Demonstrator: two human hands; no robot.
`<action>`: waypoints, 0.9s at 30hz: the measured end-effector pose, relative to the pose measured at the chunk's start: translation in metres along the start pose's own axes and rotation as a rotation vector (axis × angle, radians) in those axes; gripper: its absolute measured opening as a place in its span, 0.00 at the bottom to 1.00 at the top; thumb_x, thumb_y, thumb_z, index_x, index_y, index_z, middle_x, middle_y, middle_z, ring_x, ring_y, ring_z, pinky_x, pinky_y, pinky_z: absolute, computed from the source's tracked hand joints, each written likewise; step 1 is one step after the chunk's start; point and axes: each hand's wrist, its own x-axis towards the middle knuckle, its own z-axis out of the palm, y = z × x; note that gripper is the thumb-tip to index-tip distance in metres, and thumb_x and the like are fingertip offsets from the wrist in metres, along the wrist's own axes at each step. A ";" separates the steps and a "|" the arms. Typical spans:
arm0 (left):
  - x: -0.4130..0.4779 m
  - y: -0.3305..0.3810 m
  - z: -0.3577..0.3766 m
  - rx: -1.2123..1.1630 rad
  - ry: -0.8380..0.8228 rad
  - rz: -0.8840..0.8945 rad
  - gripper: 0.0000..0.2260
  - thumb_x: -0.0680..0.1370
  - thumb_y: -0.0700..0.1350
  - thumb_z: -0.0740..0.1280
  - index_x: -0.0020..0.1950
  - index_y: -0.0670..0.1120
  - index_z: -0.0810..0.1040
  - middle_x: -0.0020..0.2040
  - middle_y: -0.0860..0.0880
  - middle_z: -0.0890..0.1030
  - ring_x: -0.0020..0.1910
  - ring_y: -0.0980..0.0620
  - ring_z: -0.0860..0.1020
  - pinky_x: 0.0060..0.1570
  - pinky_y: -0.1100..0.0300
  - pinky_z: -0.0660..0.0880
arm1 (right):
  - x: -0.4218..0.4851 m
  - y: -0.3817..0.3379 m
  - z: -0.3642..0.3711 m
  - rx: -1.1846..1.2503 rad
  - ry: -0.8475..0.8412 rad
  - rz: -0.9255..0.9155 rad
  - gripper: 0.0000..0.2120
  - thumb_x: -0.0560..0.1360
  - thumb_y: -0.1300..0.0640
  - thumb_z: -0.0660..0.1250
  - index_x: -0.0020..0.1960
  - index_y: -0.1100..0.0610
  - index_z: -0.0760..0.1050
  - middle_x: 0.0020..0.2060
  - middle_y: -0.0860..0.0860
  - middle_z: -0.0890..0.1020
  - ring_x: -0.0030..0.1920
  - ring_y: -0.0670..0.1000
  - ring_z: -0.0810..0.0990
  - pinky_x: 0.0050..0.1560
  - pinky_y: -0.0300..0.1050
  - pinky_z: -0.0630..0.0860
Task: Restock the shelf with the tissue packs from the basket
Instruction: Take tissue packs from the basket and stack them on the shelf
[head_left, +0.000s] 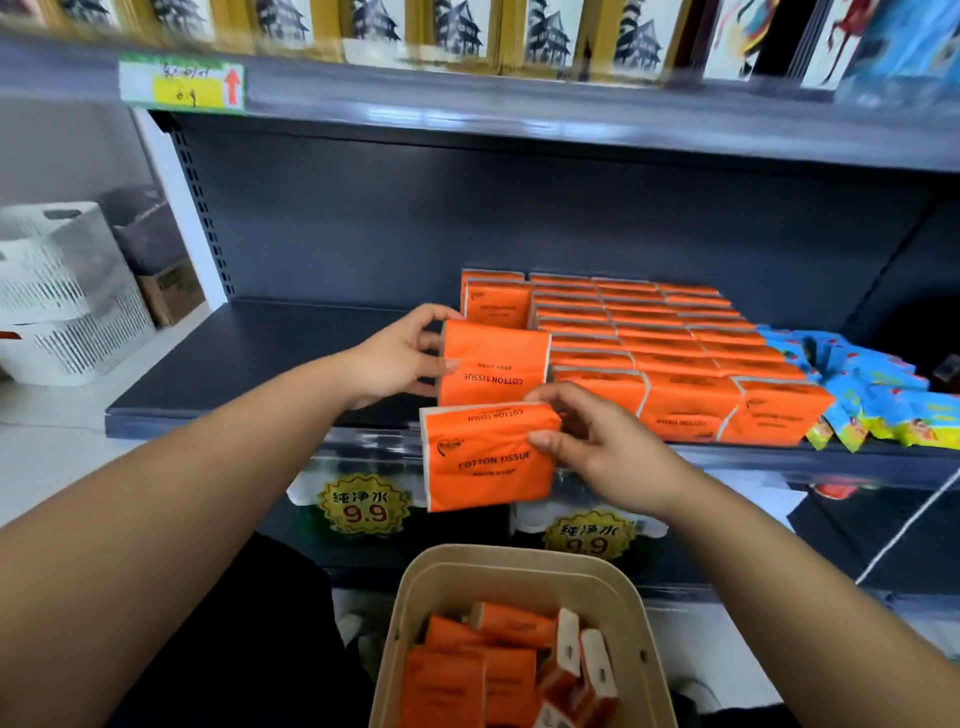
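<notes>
- Orange tissue pack (493, 364), "COTTON TISSUE" print upside down, pinched at its left edge by the left hand (395, 358), over the shelf (260, 358) beside the stacked rows (675, 358).
- Second pack (488, 462), print upright, pinched at its right edge by the right hand (608, 447), just below the first, above the basket (400, 623).

We cannot read the blurry price tag (182, 85). The blurry boxes (457, 28) are cut by the top edge, the basket (519, 555) by the bottom edge. The left hand (395, 358) covers 1 edge of the upper pack (498, 364), the right hand (608, 452) 1 of the lower pack (483, 467).
</notes>
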 end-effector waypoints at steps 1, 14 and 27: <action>0.003 0.002 -0.004 0.011 0.003 -0.004 0.19 0.78 0.31 0.64 0.63 0.50 0.69 0.56 0.43 0.80 0.54 0.47 0.81 0.52 0.48 0.80 | 0.007 -0.001 -0.003 -0.008 0.018 -0.009 0.12 0.74 0.52 0.66 0.57 0.45 0.72 0.51 0.47 0.80 0.52 0.47 0.78 0.57 0.48 0.75; 0.060 -0.005 -0.042 -0.030 0.188 0.119 0.19 0.77 0.30 0.64 0.58 0.53 0.72 0.57 0.44 0.77 0.50 0.48 0.80 0.45 0.58 0.79 | 0.105 0.015 -0.037 -0.242 0.166 -0.046 0.14 0.68 0.59 0.74 0.50 0.49 0.74 0.51 0.50 0.78 0.52 0.50 0.78 0.55 0.43 0.74; 0.147 -0.045 -0.049 -0.092 0.254 0.070 0.25 0.74 0.27 0.68 0.65 0.48 0.74 0.53 0.45 0.82 0.52 0.48 0.83 0.47 0.57 0.81 | 0.193 0.052 -0.064 -0.682 0.064 0.092 0.13 0.71 0.57 0.73 0.55 0.52 0.76 0.52 0.50 0.80 0.53 0.52 0.77 0.49 0.40 0.70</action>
